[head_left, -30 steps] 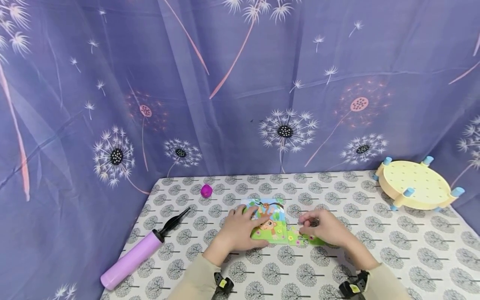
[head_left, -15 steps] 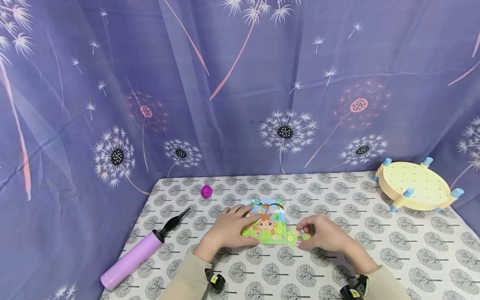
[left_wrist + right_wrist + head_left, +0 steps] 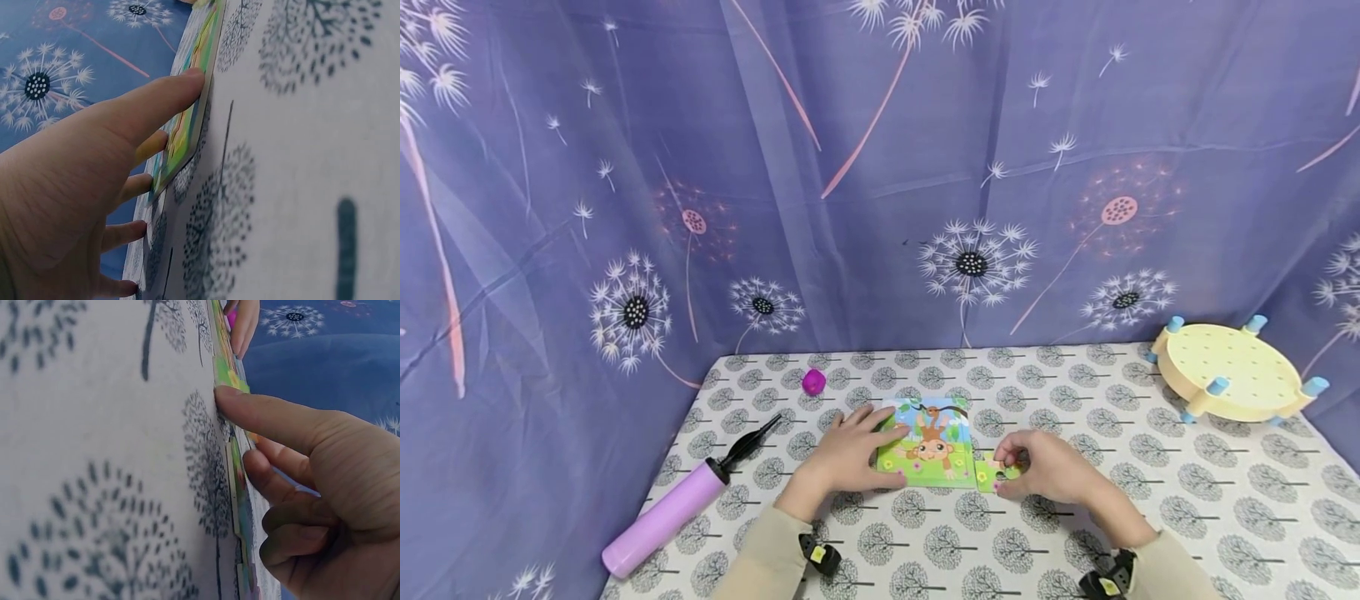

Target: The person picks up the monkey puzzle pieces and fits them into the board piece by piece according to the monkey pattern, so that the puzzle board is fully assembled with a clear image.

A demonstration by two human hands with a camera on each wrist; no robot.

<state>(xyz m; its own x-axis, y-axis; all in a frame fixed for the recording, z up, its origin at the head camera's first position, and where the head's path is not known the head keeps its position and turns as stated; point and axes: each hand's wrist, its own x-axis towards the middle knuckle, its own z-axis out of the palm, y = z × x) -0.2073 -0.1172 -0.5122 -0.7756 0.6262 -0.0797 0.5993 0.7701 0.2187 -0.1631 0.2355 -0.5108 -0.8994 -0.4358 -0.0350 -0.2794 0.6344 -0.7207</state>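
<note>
A puzzle (image 3: 934, 450) is lying flat on a white tree-print cloth (image 3: 970, 554), showing an upside-down monkey. A person's left hand (image 3: 850, 454) is resting spread fingers on the puzzle's left side. Just beside the puzzle's lower right corner, the right hand (image 3: 1048, 468) is pinching a flowered piece (image 3: 985, 474). Left of the puzzle, a lilac pump (image 3: 662, 521) — black-nozzled — is lying aslant; behind it to the left, a small magenta object (image 3: 813, 382) is sitting. Well to the puzzle's right, a round yellow stand (image 3: 1228, 367) is showing blue-tipped legs. Beyond the puzzle, a purple dandelion curtain (image 3: 880, 275) is hanging.

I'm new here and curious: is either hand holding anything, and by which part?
The right hand pinches a puzzle piece by its right side; the left hand rests at the monkey picture's left side.
</note>
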